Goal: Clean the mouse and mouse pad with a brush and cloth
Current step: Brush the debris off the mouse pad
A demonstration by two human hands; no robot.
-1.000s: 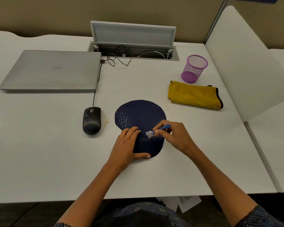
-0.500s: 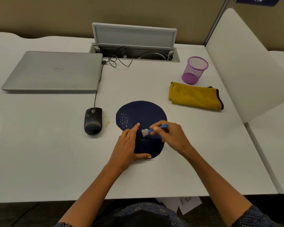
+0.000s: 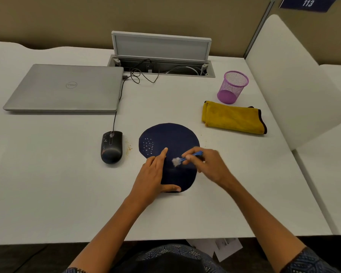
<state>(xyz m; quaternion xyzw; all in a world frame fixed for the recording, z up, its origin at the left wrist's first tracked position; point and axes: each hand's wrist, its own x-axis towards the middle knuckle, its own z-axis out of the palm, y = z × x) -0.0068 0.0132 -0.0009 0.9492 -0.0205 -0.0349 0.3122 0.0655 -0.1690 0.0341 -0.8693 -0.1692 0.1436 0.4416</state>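
Note:
A dark blue mouse pad [image 3: 172, 137] lies flat on the white desk [image 3: 57, 184], with pale specks on its left part. My left hand [image 3: 153, 175] rests flat on the pad's near left side, fingers spread, pressing it down. My right hand [image 3: 207, 166] grips a small blue-handled brush [image 3: 185, 158]; its white bristles touch the pad's middle. A black wired mouse [image 3: 111, 147] sits left of the pad, with crumbs beside it. A folded yellow cloth [image 3: 233, 118] lies to the pad's upper right.
A closed silver laptop [image 3: 67, 88] sits at the back left, the mouse cable running to it. A purple mesh cup [image 3: 232, 87] stands behind the cloth. An open cable hatch [image 3: 161, 50] is at the desk's back. A white divider [image 3: 295, 79] borders the right side.
My right hand has swept the brush a little leftward and up the pad, toward my left fingers. My left hand stays pressed on the pad.

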